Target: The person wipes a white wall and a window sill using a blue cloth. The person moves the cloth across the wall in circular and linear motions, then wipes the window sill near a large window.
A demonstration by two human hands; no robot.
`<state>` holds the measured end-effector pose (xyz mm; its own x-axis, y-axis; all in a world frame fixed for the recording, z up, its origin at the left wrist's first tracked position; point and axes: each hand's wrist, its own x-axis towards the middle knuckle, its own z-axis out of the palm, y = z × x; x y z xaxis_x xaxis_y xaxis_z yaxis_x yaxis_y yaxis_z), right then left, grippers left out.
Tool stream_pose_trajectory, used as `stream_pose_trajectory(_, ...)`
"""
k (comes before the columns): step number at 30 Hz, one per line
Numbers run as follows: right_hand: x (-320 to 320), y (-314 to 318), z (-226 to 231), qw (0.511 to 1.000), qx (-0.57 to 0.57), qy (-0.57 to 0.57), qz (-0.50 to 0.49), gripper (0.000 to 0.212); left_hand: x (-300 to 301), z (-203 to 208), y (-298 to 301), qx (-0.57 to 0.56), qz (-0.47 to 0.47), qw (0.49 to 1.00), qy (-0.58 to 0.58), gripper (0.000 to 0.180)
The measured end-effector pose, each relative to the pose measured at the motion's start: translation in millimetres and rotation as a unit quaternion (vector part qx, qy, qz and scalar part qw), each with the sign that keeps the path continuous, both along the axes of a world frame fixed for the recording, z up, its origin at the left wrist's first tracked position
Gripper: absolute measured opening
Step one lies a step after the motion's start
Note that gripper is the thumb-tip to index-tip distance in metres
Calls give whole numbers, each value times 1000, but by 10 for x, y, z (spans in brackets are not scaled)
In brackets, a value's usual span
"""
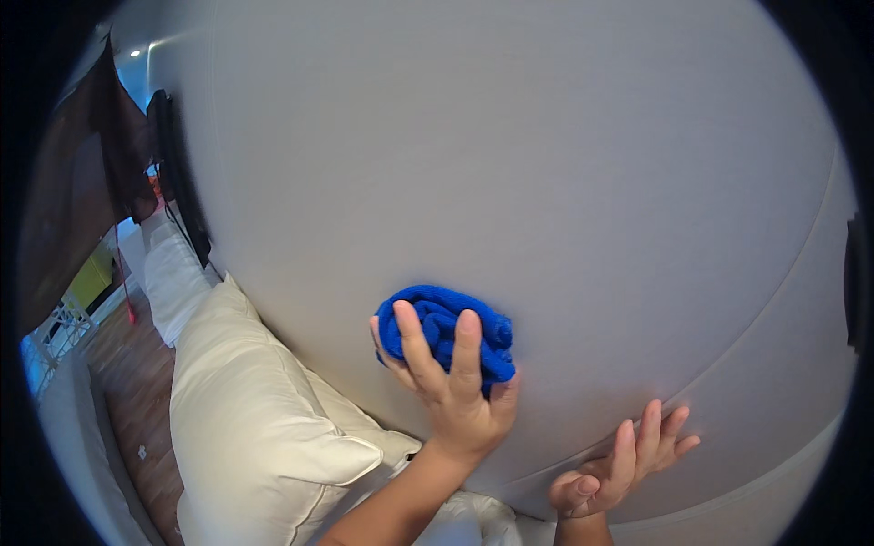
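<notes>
My left hand (455,391) presses a folded bright blue cloth (496,332) against a large, smooth, pale grey padded-looking panel (546,164). Its fingers spread across the cloth, with the thumb at the cloth's lower right. Lower and to the right, my right hand (628,464) is empty, its fingers stretched out and apart. Its fingertips are close to a curved seam in the panel; whether they touch the surface I cannot tell.
Cream pillows (246,391) lean along the panel's lower left, with a white cushion (177,282) behind them. A dark sheer curtain (91,164) hangs at the far left, above a brown wooden floor (141,391). A dark object (853,282) shows at the right edge.
</notes>
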<state>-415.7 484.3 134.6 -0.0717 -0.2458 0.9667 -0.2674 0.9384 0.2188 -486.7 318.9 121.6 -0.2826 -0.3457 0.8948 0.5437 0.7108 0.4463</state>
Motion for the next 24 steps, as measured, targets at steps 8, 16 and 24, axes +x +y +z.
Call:
stream_pose_trajectory(8,88,-42,-114,998,-16,-53,-14,61,219,-192,381,-129,5,988,79,49)
stream_pose_trajectory(16,32,-15,-105,999,18,-34,-17,54,-248,-96,-280,76,6,997,9,70)
stream_pose_trajectory(24,112,19,-197,996,-4,-76,-40,53,191,-341,369,-72,7,996,45,48)
